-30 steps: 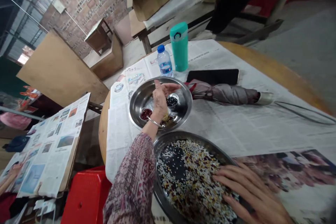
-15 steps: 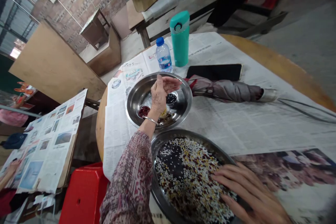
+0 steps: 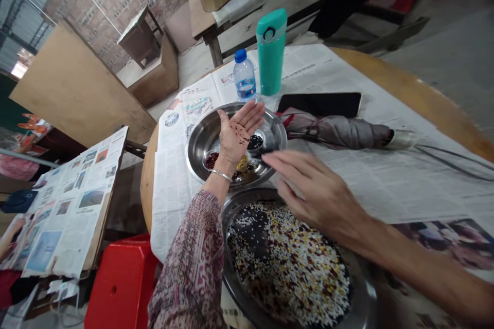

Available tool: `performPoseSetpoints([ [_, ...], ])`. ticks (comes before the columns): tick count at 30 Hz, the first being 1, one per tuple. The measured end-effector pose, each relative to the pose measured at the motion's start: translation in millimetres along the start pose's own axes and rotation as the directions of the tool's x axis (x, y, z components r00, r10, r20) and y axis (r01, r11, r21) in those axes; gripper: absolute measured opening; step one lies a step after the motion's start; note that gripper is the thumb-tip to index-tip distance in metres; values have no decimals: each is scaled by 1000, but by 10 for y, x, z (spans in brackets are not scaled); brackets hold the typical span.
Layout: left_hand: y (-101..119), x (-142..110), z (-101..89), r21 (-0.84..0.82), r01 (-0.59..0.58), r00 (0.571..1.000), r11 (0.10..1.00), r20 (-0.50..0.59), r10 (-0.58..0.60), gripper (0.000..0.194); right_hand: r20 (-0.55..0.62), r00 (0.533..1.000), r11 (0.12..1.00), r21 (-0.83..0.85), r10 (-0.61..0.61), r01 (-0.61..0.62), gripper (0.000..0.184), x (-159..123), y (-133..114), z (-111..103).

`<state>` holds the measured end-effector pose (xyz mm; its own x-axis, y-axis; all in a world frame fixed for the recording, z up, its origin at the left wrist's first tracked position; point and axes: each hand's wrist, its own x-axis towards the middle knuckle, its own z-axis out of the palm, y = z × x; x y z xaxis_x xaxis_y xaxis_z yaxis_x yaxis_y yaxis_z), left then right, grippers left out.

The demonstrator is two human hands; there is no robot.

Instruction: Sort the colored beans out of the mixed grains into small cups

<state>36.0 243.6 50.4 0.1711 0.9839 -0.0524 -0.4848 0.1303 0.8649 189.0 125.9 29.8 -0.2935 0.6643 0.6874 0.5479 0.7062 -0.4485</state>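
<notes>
My left hand [image 3: 236, 133] is held palm up over the far steel plate [image 3: 200, 136], fingers spread, with a few dark grains lying on the palm. That plate carries small cups of red beans [image 3: 211, 160], black grains [image 3: 255, 141] and yellow grains [image 3: 242, 163]. My right hand [image 3: 314, 190] reaches forward in the air, fingers stretched out and empty, above the far rim of the near steel plate [image 3: 363, 293]. The near plate is full of mixed white, red, yellow and black grains [image 3: 285, 262].
Newspaper covers the round wooden table [image 3: 417, 97]. Behind the far plate stand a small water bottle [image 3: 244, 76] and a teal flask [image 3: 271, 51]. A black phone [image 3: 320, 104] and a folded grey umbrella [image 3: 339, 133] lie to the right. A red stool [image 3: 119, 288] stands at the lower left.
My right hand has lifted off the grains in the near plate and moved forward and left toward the far plate. My left hand has turned palm up and opened flat.
</notes>
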Motion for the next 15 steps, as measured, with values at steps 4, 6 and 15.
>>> performPoseSetpoints([
  [4, -6, -1, 53, 55, -6, 1000, 998, 27, 5, 84, 110, 994, 996, -83, -11, 21, 64, 591, 211, 338],
  [6, 17, 7, 81, 90, -6, 1000, 996, 9, 5, 87, 168, 984, 990, -118, -62, 82, 63, 683, 301, 453],
  [15, 129, 64, 18, 143, -32, 999, 989, 26, 29, 85, 284, 952, 930, -306, -115, 204, 47, 402, 446, 450],
])
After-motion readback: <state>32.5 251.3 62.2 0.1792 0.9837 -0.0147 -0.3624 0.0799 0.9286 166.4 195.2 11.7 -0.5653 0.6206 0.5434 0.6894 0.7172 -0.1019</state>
